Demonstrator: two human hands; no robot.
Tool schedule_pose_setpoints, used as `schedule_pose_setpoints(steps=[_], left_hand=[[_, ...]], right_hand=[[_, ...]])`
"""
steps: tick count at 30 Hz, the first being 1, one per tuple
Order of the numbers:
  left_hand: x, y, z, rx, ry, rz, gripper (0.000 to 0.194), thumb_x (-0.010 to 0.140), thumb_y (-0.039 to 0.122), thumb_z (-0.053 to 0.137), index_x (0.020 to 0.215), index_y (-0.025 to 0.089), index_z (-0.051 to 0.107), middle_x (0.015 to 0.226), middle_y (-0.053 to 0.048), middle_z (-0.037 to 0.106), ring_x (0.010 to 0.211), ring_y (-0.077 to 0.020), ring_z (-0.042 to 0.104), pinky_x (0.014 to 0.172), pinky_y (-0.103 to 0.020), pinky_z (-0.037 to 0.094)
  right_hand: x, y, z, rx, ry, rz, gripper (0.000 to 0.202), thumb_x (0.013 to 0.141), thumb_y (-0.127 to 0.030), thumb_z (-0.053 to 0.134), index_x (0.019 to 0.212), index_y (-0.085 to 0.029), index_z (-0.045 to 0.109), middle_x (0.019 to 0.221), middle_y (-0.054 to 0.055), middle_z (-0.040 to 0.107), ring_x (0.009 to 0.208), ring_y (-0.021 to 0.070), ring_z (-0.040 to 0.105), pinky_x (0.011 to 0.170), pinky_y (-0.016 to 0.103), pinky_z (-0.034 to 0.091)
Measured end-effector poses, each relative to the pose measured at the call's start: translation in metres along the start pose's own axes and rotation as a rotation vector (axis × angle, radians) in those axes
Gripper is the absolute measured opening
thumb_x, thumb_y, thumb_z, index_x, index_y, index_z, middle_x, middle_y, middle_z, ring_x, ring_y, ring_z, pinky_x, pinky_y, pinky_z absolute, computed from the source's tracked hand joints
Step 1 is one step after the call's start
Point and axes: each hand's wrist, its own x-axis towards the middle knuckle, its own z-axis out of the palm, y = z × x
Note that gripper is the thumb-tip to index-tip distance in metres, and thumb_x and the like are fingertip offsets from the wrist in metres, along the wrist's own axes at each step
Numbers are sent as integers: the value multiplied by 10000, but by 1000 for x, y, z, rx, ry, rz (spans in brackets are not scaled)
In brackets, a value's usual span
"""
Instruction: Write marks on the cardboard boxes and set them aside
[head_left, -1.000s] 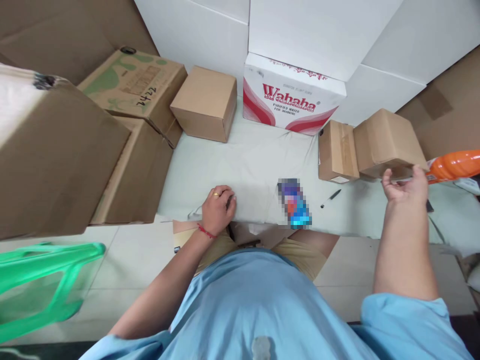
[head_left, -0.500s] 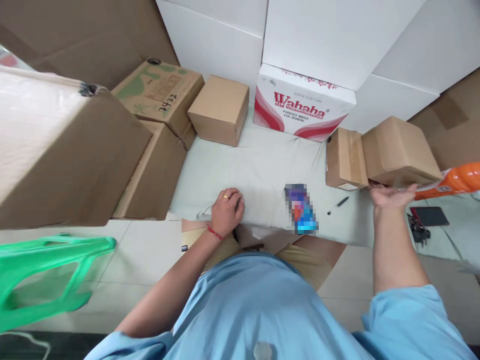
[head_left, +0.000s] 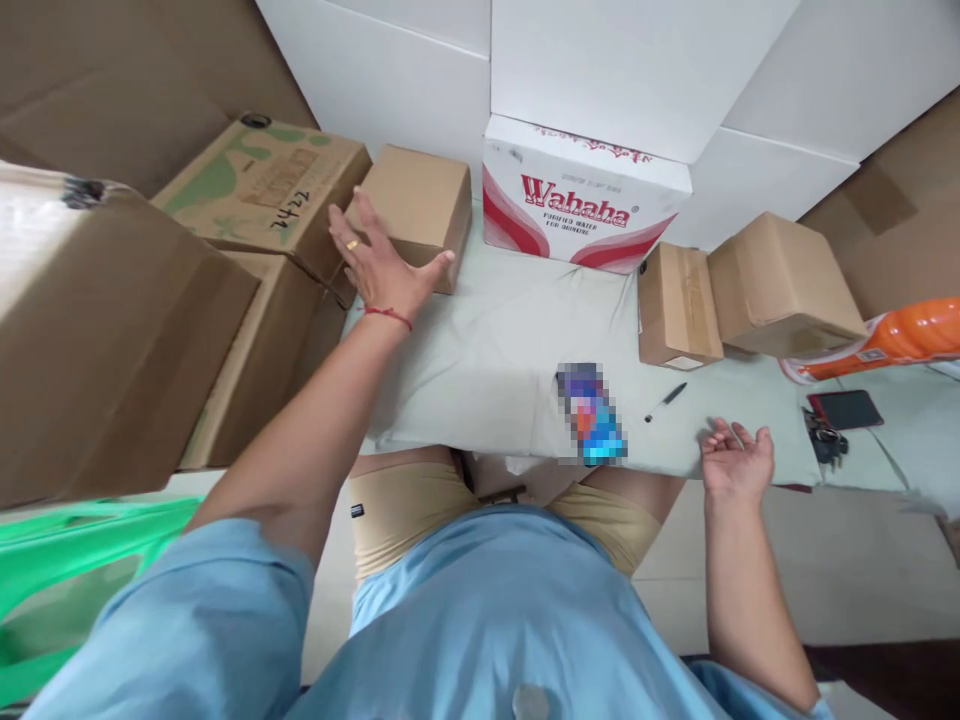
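Observation:
My left hand [head_left: 386,265] is open with its fingers spread, in front of a plain brown cardboard box [head_left: 424,195] at the back left. The hand hides part of that box's front; whether it touches the box I cannot tell. Palm up, my right hand [head_left: 739,462] rests open at the table's front edge, holding nothing. Just beyond it lies a pen [head_left: 666,402]. A phone [head_left: 592,412] with a blurred screen lies nearer the middle. Farther back on the right, a narrow brown carton [head_left: 679,305] stands beside a larger brown carton [head_left: 784,285].
A white and red Wahaha box [head_left: 585,195] stands against the white back panels. Large cartons [head_left: 112,350] are piled at the left, above a green plastic stool [head_left: 82,580]. At the right lie an orange bottle [head_left: 892,335], keys [head_left: 827,442] and a dark red-edged device [head_left: 847,409].
My left hand has moved forward and left from the table's front edge to the plain box, its fingers spreading. My right hand has drawn back from the larger right carton. The view has shifted slightly.

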Motion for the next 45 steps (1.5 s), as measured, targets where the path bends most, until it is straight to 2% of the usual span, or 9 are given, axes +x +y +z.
schedule_pose_setpoints(steps=[5, 11, 14, 21, 26, 31, 37, 42, 45], left_hand=[[9, 9, 9, 30, -81, -39, 1248, 872, 844, 629, 1710, 130, 42, 1824, -191, -108, 1716, -441, -101, 1264, -714, 91], [3, 4, 13, 36, -33, -6, 1120, 940, 882, 395, 1713, 131, 88, 1835, -145, -56, 1711, -463, -83, 1206, -781, 134], [7, 11, 16, 58, -31, -69, 1224, 872, 914, 512, 1745, 170, 84, 1840, -134, -79, 1691, -509, -105, 1211, -814, 93], [20, 21, 17, 62, -110, -120, 1233, 885, 694, 785, 1749, 243, 30, 1799, -77, -100, 1674, -435, -56, 1257, -703, 156], [11, 17, 27, -35, 73, -165, 1004, 970, 333, 816, 1728, 152, 183, 1734, -196, 109, 1607, -371, 159, 1300, -691, 155], [4, 19, 25, -90, 130, 6, 1003, 952, 466, 849, 1721, 120, 306, 1807, -176, 115, 1693, -326, -47, 1348, -583, -81], [53, 56, 34, -184, 5, -127, 1324, 769, 301, 1007, 1776, 220, 152, 1865, -61, -138, 1637, -332, -402, 1236, -630, -341], [106, 58, 53, -101, -202, -250, 1550, 532, 318, 1127, 1754, 120, 194, 1853, -168, -231, 1570, -492, -454, 1153, -715, -379], [129, 47, 61, -142, -268, -270, 1539, 524, 301, 1128, 1711, 9, 193, 1791, -233, -342, 1535, -486, -503, 1145, -761, -348]], right_hand=[[-14, -10, -35, 0, 5, -15, 362, 1040, -504, 490, 921, -182, 605, 858, 56, 683, 554, 93, 520, 472, 178, 470], [-19, -16, -40, 7, -15, -19, 281, 985, -379, 518, 855, -159, 634, 737, 13, 647, 478, 79, 483, 439, 183, 423], [-22, -10, -34, 12, -44, -21, 252, 952, -384, 571, 868, -159, 649, 742, 8, 666, 468, 74, 481, 435, 184, 412], [-30, 3, -38, 11, -84, -38, 247, 873, -411, 694, 879, -166, 665, 760, -1, 698, 473, 66, 485, 431, 181, 398], [-28, 2, -44, 0, -76, -61, 250, 809, -403, 734, 845, -169, 653, 737, -10, 696, 458, 62, 484, 429, 191, 405], [-26, 7, -40, -30, -92, -99, 267, 744, -379, 793, 831, -169, 652, 719, -19, 685, 464, 59, 490, 422, 185, 388], [-27, 18, -30, -79, -69, -212, 335, 676, -334, 864, 836, -203, 600, 680, -53, 680, 485, 72, 530, 417, 160, 355], [-28, 18, -35, -163, -68, -207, 417, 708, -479, 855, 886, -184, 620, 721, 57, 777, 443, 83, 515, 404, 182, 365], [-28, 18, -38, -203, -82, -202, 471, 750, -577, 833, 878, -188, 601, 775, 92, 802, 440, 83, 513, 395, 186, 353]])
